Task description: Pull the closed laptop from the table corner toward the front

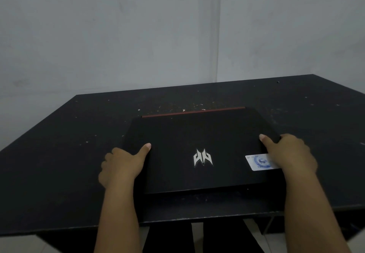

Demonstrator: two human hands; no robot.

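Both grips clamped on the closed laptop (197, 150): left hand (122, 166), right hand (290, 154), thumbs on its lid.

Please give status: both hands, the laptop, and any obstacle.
Left hand and right hand grip side edges of closed black laptop. Laptop near front of black table. Nothing blocks path.

You are covering the laptop's (189, 150) side edges with your left hand (120, 166) and right hand (290, 154), fingers curling out of sight. Your right palm is hiding part of the sticker (258, 162), whose print is blurring. The table (59, 173) is running past both side edges.
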